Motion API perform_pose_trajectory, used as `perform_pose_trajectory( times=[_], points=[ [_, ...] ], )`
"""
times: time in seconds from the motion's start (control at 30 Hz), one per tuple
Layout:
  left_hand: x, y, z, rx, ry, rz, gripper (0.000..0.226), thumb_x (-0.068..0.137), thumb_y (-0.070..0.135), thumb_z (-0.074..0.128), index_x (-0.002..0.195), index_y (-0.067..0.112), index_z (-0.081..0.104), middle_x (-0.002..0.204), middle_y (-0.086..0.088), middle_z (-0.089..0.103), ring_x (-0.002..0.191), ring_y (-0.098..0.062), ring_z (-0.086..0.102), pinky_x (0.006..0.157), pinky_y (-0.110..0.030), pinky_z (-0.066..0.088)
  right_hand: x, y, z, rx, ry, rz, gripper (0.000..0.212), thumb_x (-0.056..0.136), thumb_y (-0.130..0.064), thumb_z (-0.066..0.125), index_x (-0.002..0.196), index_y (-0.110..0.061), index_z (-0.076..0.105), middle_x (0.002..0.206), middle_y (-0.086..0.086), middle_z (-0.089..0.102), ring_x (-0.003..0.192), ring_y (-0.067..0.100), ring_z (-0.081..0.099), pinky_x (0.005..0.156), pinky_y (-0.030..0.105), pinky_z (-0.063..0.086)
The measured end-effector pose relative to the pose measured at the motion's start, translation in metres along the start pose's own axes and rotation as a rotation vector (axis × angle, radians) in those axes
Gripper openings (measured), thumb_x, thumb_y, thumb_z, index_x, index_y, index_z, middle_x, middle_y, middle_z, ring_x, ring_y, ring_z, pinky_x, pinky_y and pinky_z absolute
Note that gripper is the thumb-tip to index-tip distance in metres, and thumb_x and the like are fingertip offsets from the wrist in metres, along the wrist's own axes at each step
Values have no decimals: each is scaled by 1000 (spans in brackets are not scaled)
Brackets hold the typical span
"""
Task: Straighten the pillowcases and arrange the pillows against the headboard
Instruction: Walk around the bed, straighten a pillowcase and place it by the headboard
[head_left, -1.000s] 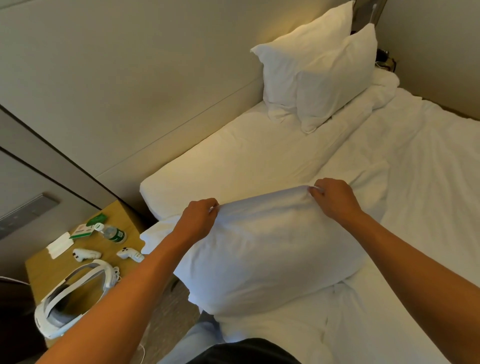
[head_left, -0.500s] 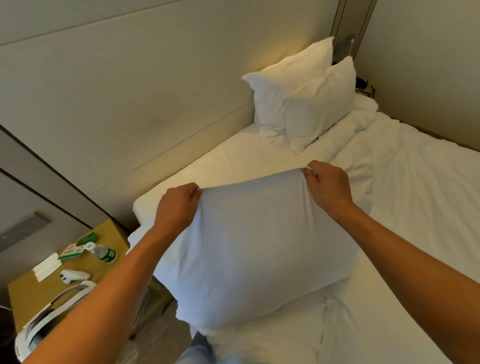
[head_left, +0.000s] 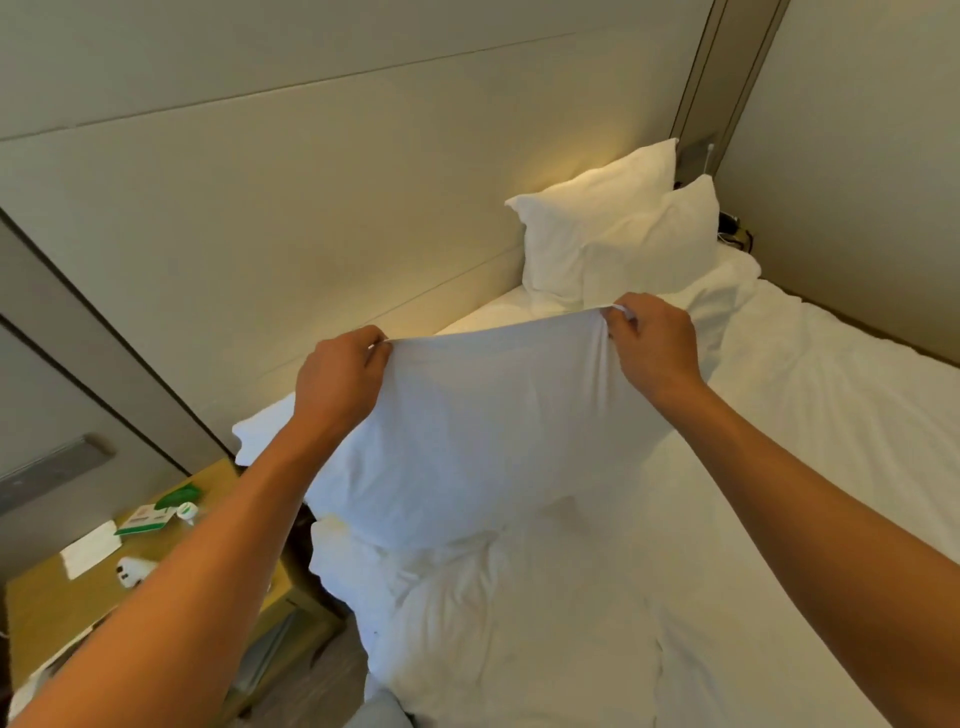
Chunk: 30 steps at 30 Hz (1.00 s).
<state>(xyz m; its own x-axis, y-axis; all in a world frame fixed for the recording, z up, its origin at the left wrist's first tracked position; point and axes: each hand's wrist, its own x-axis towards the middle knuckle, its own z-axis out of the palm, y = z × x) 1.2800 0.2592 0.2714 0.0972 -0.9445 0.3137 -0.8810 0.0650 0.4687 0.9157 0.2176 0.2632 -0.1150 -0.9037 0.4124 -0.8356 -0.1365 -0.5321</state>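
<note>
A white pillow (head_left: 483, 441) in its pillowcase hangs in the air above the near end of the bed. My left hand (head_left: 337, 379) grips its upper left corner and my right hand (head_left: 654, 343) grips its upper right corner, so the top edge is stretched between them. Two more white pillows (head_left: 613, 234) lean upright against the beige padded headboard (head_left: 311, 208) at the far end, one overlapping the other.
The bed (head_left: 831, 415) has a rumpled white sheet and a bunched duvet (head_left: 493, 623) below the held pillow. A wooden nightstand (head_left: 52, 613) at lower left carries a card, a green packet, a bottle and a white controller. A wall closes the far right.
Both hands have raised the pillow off the bed and toward the headboard. The view has tilted up, and the nightstand has slid lower in the frame.
</note>
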Motion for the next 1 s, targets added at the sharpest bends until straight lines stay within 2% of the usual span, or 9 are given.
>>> perform_pose_trajectory(
  times=[0.13, 0.23, 0.33, 0.43, 0.57, 0.77, 0.83, 0.93, 1.0],
  points=[
    [-8, -36, 34, -21, -110, -26, 29, 106, 32, 47, 110, 17, 70, 100, -8, 74, 88, -30, 67, 72, -34, 49, -24, 15, 38, -73, -119, 73, 35, 108, -38, 51, 90, -12, 66, 87, 0, 60, 77, 22, 56, 72, 30, 38],
    [-3, -59, 56, -66, -180, -20, 28, 106, 30, 46, 100, 15, 68, 87, -8, 72, 81, -33, 66, 66, -37, 52, -33, 22, 66, -161, -178, 123, 36, 109, -39, 48, 89, -14, 64, 88, 1, 59, 80, 26, 58, 71, 30, 36],
    [16, -78, 74, -172, -252, -4, 27, 107, 31, 44, 94, 14, 62, 76, -6, 67, 68, -28, 63, 62, -43, 54, -29, 25, 85, -218, -161, 154, 38, 109, -38, 47, 91, -11, 66, 94, 10, 66, 81, 30, 61, 70, 32, 37],
    [43, -94, 89, -247, -336, 13, 26, 108, 35, 41, 101, 18, 60, 84, -3, 67, 73, -26, 62, 69, -42, 56, -16, 22, 101, -258, -141, 184, 37, 109, -41, 46, 88, -15, 60, 92, 11, 66, 81, 32, 63, 70, 35, 42],
    [82, -120, 105, -290, -446, 50, 24, 108, 38, 41, 107, 22, 60, 89, -2, 67, 75, -23, 62, 67, -33, 47, 6, 12, 128, -370, -162, 221, 39, 110, -43, 40, 90, -15, 58, 85, 10, 66, 77, 34, 64, 71, 43, 53],
    [129, -155, 119, -265, -583, 64, 26, 105, 35, 49, 112, 17, 67, 93, -5, 70, 76, -21, 59, 69, -30, 41, 41, -8, 163, -428, -240, 272, 39, 110, -41, 39, 89, -12, 55, 81, 11, 64, 75, 37, 63, 71, 46, 52],
    [139, -162, 121, -231, -617, 74, 27, 104, 31, 51, 108, 12, 69, 92, -7, 71, 79, -25, 62, 68, -31, 40, 49, -12, 169, -416, -277, 277, 36, 109, -40, 44, 94, -10, 59, 89, 12, 65, 81, 38, 65, 74, 44, 51],
    [147, -168, 122, -224, -649, 61, 33, 105, 24, 49, 88, 3, 68, 79, -9, 67, 80, -33, 65, 65, -33, 39, 59, -13, 173, -458, -332, 306, 36, 104, -35, 60, 123, -5, 64, 124, 16, 61, 99, 39, 64, 86, 45, 53],
    [153, -168, 121, -243, -641, 50, 33, 106, 24, 47, 88, 4, 67, 79, -9, 66, 77, -30, 63, 66, -33, 41, 64, -5, 175, -507, -348, 320, 34, 102, -25, 63, 123, 1, 63, 132, 19, 57, 101, 42, 64, 84, 44, 53]
  ],
)
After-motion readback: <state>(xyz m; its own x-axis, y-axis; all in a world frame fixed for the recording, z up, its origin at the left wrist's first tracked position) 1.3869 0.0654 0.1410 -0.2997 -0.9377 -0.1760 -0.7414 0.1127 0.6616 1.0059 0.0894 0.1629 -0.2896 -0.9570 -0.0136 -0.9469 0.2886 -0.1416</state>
